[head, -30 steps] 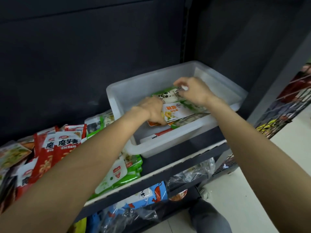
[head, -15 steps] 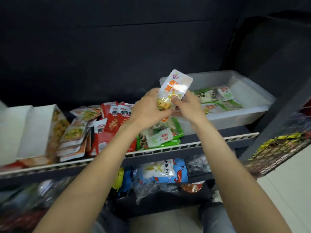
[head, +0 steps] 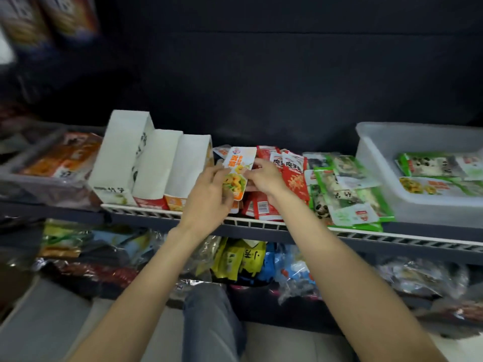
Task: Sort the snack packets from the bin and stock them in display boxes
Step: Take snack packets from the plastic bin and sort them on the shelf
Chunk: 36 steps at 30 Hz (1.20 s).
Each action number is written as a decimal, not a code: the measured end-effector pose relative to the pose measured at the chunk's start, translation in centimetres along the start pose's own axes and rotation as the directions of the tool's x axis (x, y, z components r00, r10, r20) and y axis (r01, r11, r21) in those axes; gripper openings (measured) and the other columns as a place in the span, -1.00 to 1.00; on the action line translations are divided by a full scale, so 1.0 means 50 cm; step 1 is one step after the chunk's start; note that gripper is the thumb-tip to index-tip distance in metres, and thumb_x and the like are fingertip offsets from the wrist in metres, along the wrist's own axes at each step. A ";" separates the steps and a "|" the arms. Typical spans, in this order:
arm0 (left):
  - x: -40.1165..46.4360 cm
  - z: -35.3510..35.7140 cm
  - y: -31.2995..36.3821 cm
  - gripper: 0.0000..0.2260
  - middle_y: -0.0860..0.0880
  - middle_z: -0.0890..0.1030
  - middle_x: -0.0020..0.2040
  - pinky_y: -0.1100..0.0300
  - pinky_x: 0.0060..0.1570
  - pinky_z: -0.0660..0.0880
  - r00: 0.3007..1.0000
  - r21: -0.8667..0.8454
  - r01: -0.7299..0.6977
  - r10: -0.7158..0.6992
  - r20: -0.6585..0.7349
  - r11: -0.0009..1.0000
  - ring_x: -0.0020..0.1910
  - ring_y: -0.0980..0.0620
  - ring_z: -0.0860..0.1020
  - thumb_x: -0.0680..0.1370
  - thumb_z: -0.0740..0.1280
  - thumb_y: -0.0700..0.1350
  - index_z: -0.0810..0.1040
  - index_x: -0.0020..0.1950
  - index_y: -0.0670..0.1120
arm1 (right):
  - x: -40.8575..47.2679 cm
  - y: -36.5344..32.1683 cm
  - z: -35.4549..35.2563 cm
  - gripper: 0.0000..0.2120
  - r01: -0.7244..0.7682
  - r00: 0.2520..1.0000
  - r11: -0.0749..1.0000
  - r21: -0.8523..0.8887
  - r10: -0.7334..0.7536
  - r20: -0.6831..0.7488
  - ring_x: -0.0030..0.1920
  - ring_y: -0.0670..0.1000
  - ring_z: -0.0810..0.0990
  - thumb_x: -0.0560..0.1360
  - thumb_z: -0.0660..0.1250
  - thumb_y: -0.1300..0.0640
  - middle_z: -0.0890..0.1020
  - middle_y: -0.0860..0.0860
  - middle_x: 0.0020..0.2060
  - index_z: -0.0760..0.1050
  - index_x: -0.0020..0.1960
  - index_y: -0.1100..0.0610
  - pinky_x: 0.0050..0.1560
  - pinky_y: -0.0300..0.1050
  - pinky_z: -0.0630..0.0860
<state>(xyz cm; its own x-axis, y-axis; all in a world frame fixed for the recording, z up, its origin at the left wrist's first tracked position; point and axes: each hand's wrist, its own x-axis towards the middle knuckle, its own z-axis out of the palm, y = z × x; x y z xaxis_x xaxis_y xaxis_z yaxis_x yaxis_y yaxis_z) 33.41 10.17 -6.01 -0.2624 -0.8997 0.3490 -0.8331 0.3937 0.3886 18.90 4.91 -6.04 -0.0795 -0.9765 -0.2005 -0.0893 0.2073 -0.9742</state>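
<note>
Orange packet [head: 239, 170], between both hands' fingers [head: 257, 171]

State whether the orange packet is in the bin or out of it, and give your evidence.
Out. Both hands, left hand and right hand, hold the orange packet upright above the shelf, well left of the bin.
</note>
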 end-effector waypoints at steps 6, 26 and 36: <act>0.002 0.012 -0.005 -0.54 -0.15 0.25 0.49 0.13 0.43 0.15 0.977 0.111 -0.001 -0.023 0.210 0.994 0.49 -0.08 0.18 0.61 0.17 -0.10 0.23 0.50 -0.16 | 0.007 0.021 0.015 -0.68 0.172 0.949 0.643 -0.746 -0.311 -0.049 0.18 0.12 0.56 0.58 0.18 0.22 0.58 0.09 0.21 0.49 0.30 0.10 0.17 -0.02 0.50; 0.055 0.031 0.306 -0.81 0.11 0.67 -0.08 0.18 -0.09 0.53 0.944 -0.414 -0.323 0.319 -0.079 0.851 -0.13 0.16 0.61 0.58 0.26 -0.07 0.61 0.12 0.03 | -0.156 -0.044 -0.413 -0.77 0.331 0.841 0.494 -0.804 -0.541 0.013 0.01 -0.02 0.64 0.56 0.24 0.15 0.69 -0.04 -0.01 0.59 0.15 0.01 0.08 0.00 0.52; 0.337 0.349 0.629 -0.71 0.04 0.64 0.02 0.24 0.01 0.43 0.754 -0.430 -0.294 0.484 0.444 0.853 0.04 0.04 0.57 0.50 0.35 -0.09 0.54 0.22 0.01 | -0.061 0.050 -0.821 -0.74 -0.245 0.889 0.448 -0.860 -0.251 -0.384 0.12 0.13 0.58 0.50 0.25 0.23 0.66 0.07 0.08 0.65 0.06 0.02 0.16 -0.07 0.48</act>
<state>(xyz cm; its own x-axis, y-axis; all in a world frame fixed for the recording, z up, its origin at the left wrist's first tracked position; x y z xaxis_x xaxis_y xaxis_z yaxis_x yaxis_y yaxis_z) -5.71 4.09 -2.76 -0.8173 -0.5717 0.0721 -0.4243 0.6817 0.5961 -21.84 10.88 -3.60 -0.4292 -0.8969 0.1063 -0.8742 0.3829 -0.2985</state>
